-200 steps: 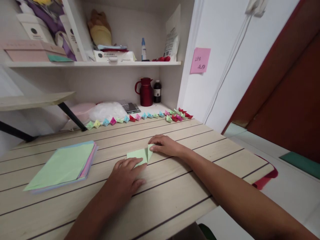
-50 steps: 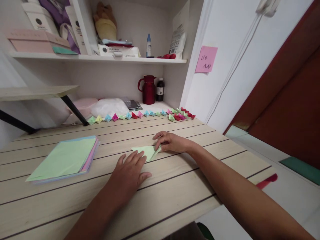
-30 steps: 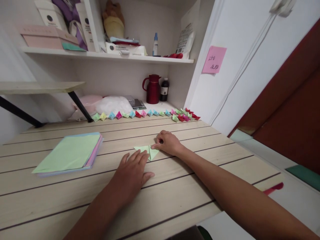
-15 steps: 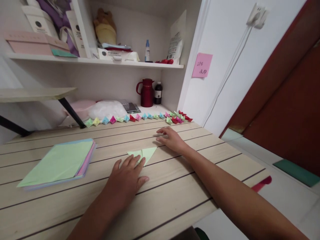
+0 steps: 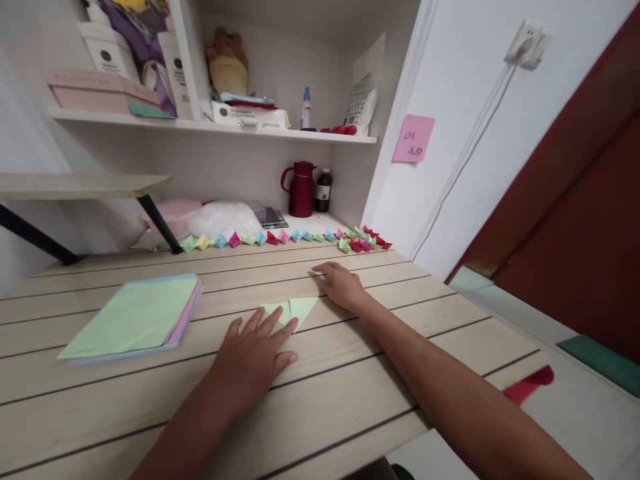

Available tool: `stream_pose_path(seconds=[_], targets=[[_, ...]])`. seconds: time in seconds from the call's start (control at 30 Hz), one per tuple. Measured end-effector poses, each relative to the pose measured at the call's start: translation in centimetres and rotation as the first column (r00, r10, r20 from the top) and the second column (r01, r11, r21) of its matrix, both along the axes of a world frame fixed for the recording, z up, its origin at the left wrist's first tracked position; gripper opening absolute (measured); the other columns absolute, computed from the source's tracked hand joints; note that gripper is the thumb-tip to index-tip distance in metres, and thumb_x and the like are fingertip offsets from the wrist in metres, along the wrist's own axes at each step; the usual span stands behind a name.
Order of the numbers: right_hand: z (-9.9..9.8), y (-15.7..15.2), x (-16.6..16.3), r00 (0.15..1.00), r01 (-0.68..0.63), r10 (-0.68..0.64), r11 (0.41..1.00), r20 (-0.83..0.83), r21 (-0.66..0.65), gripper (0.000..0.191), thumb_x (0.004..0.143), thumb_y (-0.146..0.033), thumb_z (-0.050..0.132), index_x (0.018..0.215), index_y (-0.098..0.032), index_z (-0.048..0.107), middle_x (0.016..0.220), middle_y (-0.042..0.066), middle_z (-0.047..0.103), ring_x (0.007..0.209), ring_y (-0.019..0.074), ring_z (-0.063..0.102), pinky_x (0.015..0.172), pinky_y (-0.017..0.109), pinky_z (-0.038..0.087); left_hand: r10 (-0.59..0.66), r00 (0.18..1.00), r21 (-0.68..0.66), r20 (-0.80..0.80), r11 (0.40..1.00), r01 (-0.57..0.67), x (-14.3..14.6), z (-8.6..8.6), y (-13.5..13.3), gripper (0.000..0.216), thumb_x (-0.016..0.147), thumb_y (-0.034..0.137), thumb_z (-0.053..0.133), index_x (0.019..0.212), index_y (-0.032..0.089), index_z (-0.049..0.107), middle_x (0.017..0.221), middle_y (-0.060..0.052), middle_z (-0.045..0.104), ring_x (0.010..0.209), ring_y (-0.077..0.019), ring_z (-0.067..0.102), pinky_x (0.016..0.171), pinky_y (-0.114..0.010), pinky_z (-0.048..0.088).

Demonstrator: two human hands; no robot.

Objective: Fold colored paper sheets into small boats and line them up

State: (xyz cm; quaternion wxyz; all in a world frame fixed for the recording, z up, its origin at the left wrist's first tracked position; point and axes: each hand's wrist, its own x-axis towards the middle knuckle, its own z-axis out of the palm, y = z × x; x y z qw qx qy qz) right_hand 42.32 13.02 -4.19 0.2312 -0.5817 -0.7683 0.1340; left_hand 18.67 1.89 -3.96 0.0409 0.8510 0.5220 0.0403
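Note:
A folded piece of light green paper (image 5: 303,308) lies on the slatted wooden table, roughly triangular with a seam down its middle. Over its near left side rest the spread fingertips of my left hand (image 5: 253,357), palm down; they hide part of the paper. My right hand (image 5: 343,285) is just beyond the paper's right corner, apart from it, index finger stretched out and the other fingers curled under, with nothing seen in it. To the left sits a stack of coloured square paper (image 5: 135,317), green sheet on top.
Small folded paper boats (image 5: 235,239) in several colours line the table's far edge, bunched at the right end (image 5: 363,241). Behind them stand a red jug (image 5: 301,190) and a dark bottle (image 5: 323,190). A small raised shelf (image 5: 85,187) on black legs is at the left.
The view has shifted slightly, so the scene sits further right. My left fingers have spread wider on the paper. My right index finger points out more, with the other fingers tucked in.

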Motion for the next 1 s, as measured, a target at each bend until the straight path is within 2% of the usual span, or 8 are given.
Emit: stream_pose_path(seconds=[0.07,0.13,0.23,0.33,0.5,0.67,0.83,1.0], targets=[[-0.2,-0.3,-0.8,1.0,-0.009,0.009,0.999,-0.026,0.035,0.031,0.087,-0.029,0.057,0.116,-0.027,0.064,0.125,0.008,0.059,0.117,0.0275,0.051,0.097,0.044,0.036,0.003,1.0,-0.011,0.006,1.0,-0.003,0.0,0.1,-0.1,0.05,0.091,0.046,0.045,0.14,0.039,0.041,0.153,-0.004,0.033,0.14,-0.0366,0.028,0.104,-0.065,0.026],[-0.2,-0.8,-1.8,0.99,-0.125,0.126,0.992,-0.061,0.021,0.025,0.089,-0.036,0.056,0.108,-0.026,0.068,0.113,0.006,0.065,0.108,0.0232,0.056,0.093,0.037,0.04,0.009,1.0,-0.019,0.011,1.0,-0.009,0.1,0.1,-0.1,0.05,0.09,0.046,0.046,0.14,0.039,0.041,0.153,-0.004,0.034,0.14,-0.0367,0.029,0.104,-0.065,0.026],[-0.2,-1.4,-3.3,0.969,-0.24,0.241,0.97,-0.051,0.022,0.034,0.078,-0.049,0.067,0.105,-0.029,0.068,0.111,0.004,0.064,0.107,0.0238,0.054,0.091,0.038,0.038,0.009,1.0,-0.014,0.014,1.0,-0.009,0.2,0.2,-0.2,0.051,0.09,0.045,0.048,0.14,0.039,0.041,0.152,-0.005,0.035,0.14,-0.0363,0.029,0.105,-0.065,0.025],[-0.2,-1.4,-4.3,0.988,-0.146,0.144,0.989,0.058,0.018,0.041,0.068,-0.053,0.075,0.102,-0.031,0.067,0.113,0.005,0.06,0.109,0.0279,0.049,0.09,0.043,0.033,0.005,1.0,-0.006,0.006,1.0,-0.005,0.3,0.3,-0.3,0.051,0.09,0.044,0.049,0.14,0.038,0.042,0.152,-0.005,0.035,0.14,-0.0364,0.03,0.106,-0.064,0.025],[-0.5,-0.6,-4.9,0.998,-0.003,0.001,1.0,0.064,0.028,0.02,0.081,-0.043,0.065,0.094,-0.027,0.066,0.103,0.005,0.061,0.101,0.0249,0.05,0.085,0.04,0.031,0.01,1.0,-0.005,0.006,1.0,-0.01,0.3,0.4,-0.4,0.05,0.09,0.045,0.049,0.138,0.037,0.044,0.152,-0.006,0.036,0.138,-0.0374,0.032,0.104,-0.065,0.026],[-0.3,-1.3,-5.2,0.993,-0.102,0.098,0.994,0.066,0.049,0.025,0.09,-0.046,0.053,0.098,-0.028,0.067,0.107,0.006,0.06,0.105,0.0257,0.048,0.086,0.04,0.031,0.012,1.0,0.034,0.008,0.999,-0.012,0.2,0.3,-0.5,0.047,0.09,0.043,0.05,0.137,0.039,0.046,0.15,-0.006,0.04,0.138,-0.0356,0.034,0.106,-0.064,0.023],[0.6,-2.2,-5.0,0.975,-0.214,0.214,0.977,0.061,-0.013,0.017,0.075,-0.037,0.072,0.086,-0.024,0.068,0.099,0.005,0.061,0.1,0.0236,0.05,0.087,0.037,0.034,0.002,1.0,0.128,0.008,0.992,-0.003,0.5,-0.1,-0.5,0.042,0.089,0.04,0.054,0.131,0.038,0.053,0.147,-0.007,0.046,0.134,-0.0349,0.04,0.108,-0.064,0.019],[0.7,-2.0,-4.6,0.972,-0.226,0.217,0.968,-0.087,-0.106,0.011,0.069,-0.028,0.074,0.075,-0.021,0.068,0.09,0.002,0.063,0.091,0.0193,0.056,0.079,0.03,0.04,-0.02,0.999,0.203,0.035,0.979,0.012,0.6,-0.3,-0.2,0.033,0.088,0.035,0.057,0.12,0.037,0.063,0.149,-0.007,0.042,0.134,-0.0328,0.04,0.11,-0.062,0.018]])
